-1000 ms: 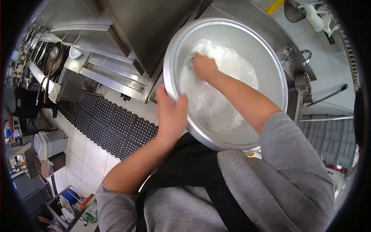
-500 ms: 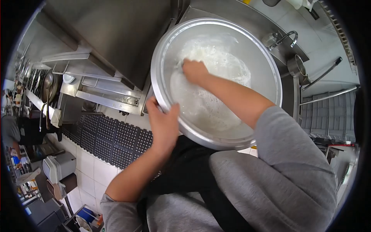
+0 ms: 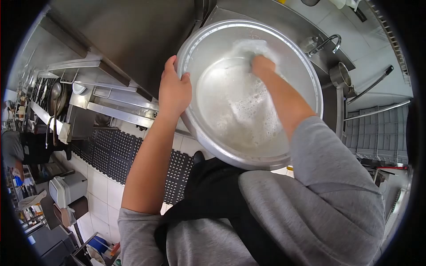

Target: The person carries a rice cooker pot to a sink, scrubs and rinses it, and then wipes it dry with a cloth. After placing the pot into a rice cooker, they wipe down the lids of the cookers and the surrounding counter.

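A large round metal pot [image 3: 202, 133] is tilted toward me over the sink area, with white suds and cloudy liquid [image 3: 230, 97] on its inside. At the pot's left rim, my left hand [image 3: 174, 91] grips the edge, its thumb by the rim and its fingers on the outer side. Inside the pot, near the upper right wall, is my right hand [image 3: 265, 66]. Its fingers are closed and pressed against the foamy surface. Whatever lies under them is hidden and smeared by motion.
A curved faucet [image 3: 330, 43] stands right of the pot, with a small saucepan [image 3: 341, 76] below it. Steel counters with handles [image 3: 124, 116] run along the left. Black perforated mats [image 3: 108, 150] cover part of the tiled floor. Another person [image 3: 12, 148] stands far left.
My right hand has swept rightward across the pot's inside, and the suds have shifted. My left hand has slid up along the left rim. The pot has turned or shifted slightly.
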Demonstrator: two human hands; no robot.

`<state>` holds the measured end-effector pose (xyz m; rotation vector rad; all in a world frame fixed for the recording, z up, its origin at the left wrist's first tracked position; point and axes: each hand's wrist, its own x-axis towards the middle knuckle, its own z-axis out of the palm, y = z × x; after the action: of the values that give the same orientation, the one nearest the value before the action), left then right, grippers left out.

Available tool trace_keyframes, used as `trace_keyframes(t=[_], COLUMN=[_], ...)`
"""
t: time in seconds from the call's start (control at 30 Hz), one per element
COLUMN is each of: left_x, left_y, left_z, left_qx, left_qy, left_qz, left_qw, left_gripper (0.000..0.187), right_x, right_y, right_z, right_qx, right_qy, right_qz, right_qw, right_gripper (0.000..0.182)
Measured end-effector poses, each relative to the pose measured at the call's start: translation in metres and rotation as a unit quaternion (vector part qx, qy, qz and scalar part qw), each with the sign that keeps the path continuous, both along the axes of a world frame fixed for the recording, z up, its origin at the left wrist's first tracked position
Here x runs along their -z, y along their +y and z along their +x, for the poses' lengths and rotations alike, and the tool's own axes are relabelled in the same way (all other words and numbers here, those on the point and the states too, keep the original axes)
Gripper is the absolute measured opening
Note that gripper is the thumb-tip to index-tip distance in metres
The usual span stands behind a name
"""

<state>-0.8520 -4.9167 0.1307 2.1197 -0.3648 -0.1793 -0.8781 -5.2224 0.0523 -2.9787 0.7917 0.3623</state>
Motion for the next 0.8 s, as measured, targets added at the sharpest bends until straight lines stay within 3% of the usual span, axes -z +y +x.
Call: trace_keyframes(t=[0.1, 0.13, 0.33, 0.43, 0.53, 0.57, 0.67, 0.73, 0.8], left_x=[0.001, -0.002, 0.0, 0.0, -0.003, -0.005, -0.004, -0.004, 0.0], left_y=[0.0, -0.001, 0.0, 0.0, 0.001, 0.0, 0.0, 0.001, 0.003], left_z=[-0.001, -0.001, -0.001, -0.002, -0.005, -0.004, -0.003, -0.002, -0.004], left_qx=[-0.003, -0.006, -0.008, -0.011, -0.019, -0.02, -0.022, -0.024, -0.02], left_qy=[0.006, 0.012, 0.004, -0.003, 0.002, 0.002, 0.003, -0.001, -0.002], left_qz=[-0.012, -0.007, -0.014, 0.003, 0.024, 0.031, 0.039, 0.037, 0.043], left_qw=[1.0, 1.0, 1.0, 1.0, 1.0, 0.999, 0.999, 0.999, 0.999], left_gripper=[0.054, 0.054, 0.054, 0.054, 0.054, 0.054, 0.054, 0.054, 0.055], right_x=[0.044, 0.021, 0.013, 0.022, 0.009, 0.004, 0.012, 0.037, 0.017], right_y=[-0.029, 0.002, 0.129, 0.111, 0.062, 0.067, 0.102, 0.13, 0.135], right_z=[-0.01, -0.014, -0.055, -0.049, 0.004, 0.003, -0.026, -0.074, -0.065], right_qx=[0.004, 0.023, -0.242, -0.254, -0.103, -0.106, -0.188, -0.317, -0.303], right_qy=[-0.048, -0.042, 0.024, -0.032, -0.035, -0.037, 0.007, -0.087, -0.05], right_qz=[-0.066, -0.039, 0.001, -0.009, -0.004, -0.005, -0.012, -0.053, -0.01], right_qw=[0.997, 0.998, 0.97, 0.967, 0.994, 0.994, 0.982, 0.943, 0.952], right_gripper=[0.029, 0.027, 0.035, 0.034, 0.021, 0.021, 0.024, 0.017, 0.019])
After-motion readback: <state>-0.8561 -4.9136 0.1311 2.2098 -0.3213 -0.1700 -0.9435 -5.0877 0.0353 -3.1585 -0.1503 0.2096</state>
